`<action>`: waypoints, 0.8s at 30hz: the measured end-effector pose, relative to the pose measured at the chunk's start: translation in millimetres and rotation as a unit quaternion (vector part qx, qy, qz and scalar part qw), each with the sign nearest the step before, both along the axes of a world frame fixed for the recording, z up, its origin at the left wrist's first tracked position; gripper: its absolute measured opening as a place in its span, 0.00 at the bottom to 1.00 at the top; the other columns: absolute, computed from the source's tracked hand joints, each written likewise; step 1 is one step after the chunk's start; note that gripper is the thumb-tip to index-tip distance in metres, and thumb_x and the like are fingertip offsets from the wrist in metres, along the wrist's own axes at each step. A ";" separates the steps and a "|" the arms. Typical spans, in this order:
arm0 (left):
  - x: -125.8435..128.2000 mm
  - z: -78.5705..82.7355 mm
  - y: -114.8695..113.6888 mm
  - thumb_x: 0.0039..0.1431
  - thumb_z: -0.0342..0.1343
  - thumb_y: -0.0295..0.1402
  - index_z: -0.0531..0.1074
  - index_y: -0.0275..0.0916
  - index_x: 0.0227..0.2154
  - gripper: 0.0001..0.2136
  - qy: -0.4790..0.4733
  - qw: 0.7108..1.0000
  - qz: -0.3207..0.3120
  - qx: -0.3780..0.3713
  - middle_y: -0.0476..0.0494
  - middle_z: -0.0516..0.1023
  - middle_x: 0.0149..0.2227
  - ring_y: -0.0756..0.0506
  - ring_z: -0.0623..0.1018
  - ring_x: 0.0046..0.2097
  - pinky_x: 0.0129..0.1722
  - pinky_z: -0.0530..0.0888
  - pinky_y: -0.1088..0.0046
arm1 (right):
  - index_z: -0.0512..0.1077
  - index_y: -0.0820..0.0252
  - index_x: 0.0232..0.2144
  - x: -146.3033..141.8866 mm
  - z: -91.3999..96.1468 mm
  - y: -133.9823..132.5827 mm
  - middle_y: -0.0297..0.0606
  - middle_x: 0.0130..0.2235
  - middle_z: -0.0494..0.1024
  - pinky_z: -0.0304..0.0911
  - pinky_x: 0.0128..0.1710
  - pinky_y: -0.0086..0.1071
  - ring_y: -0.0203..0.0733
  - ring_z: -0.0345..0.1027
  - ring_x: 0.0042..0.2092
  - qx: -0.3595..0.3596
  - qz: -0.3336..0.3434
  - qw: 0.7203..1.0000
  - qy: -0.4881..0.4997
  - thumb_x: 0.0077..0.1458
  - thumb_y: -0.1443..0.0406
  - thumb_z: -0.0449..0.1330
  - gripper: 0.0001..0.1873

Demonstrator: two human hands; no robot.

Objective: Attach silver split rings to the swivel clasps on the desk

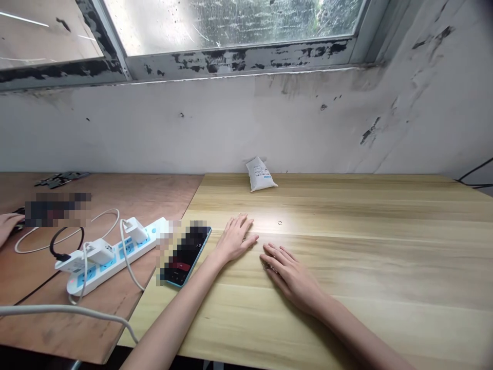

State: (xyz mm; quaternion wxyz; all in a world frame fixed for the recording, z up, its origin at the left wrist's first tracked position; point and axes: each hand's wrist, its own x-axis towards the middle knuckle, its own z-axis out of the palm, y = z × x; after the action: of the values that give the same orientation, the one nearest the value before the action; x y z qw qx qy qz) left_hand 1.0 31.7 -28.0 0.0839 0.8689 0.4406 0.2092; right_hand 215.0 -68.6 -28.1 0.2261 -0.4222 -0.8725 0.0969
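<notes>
My left hand (234, 238) lies flat on the light wooden table (346, 267), fingers stretched toward the wall. Just right of it, my right hand (289, 272) rests palm down with fingers pointing left. Both hands hold nothing that I can see; something small and dark peeks out under the right fingertips, too small to name. A tiny ring-like item (280, 223) sits on the table just beyond the hands. A phone (186, 255) with a blue edge lies left of my left hand.
A small white packet (261, 174) stands near the wall. On the darker table (154, 195) at left lies a white power strip (110, 255) with chargers and cables. Another person's hand (8, 224) shows at the far left edge.
</notes>
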 end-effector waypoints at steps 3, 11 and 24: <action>10.5 1.2 8.2 0.64 0.50 0.41 0.66 0.39 0.55 0.19 -0.034 0.999 -0.011 -0.005 0.35 0.68 0.59 0.39 0.67 0.61 0.60 0.65 0.55 | 0.67 0.53 0.58 25.2 -8.5 -0.5 0.42 0.63 0.65 0.59 0.62 0.50 0.49 0.57 0.65 0.011 -0.019 1.000 -0.004 0.66 0.64 0.49 0.20; 59.5 4.8 28.0 0.66 0.48 0.43 0.71 0.46 0.51 0.16 -0.032 0.998 -0.052 -0.025 0.41 0.65 0.61 0.38 0.60 0.65 0.62 0.59 0.50 | 0.69 0.55 0.56 105.3 -27.9 -6.6 0.42 0.63 0.65 0.62 0.60 0.47 0.49 0.57 0.64 0.014 -0.139 0.990 -0.004 0.67 0.61 0.46 0.20; 35.4 10.1 7.0 0.67 0.47 0.43 0.70 0.43 0.52 0.17 -0.011 0.991 -0.131 -0.028 0.41 0.70 0.59 0.40 0.65 0.64 0.62 0.60 0.57 | 0.61 0.60 0.62 88.0 -33.1 24.0 0.47 0.66 0.59 0.53 0.64 0.52 0.51 0.50 0.67 0.010 -0.165 0.983 -0.073 0.67 0.58 0.45 0.25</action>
State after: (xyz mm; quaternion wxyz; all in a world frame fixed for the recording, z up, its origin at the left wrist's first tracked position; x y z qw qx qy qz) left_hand 36.4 38.8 -17.8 0.1393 0.9142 0.3276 0.1938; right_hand 303.0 -44.7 -61.2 0.1786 -0.5642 -0.8059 0.0186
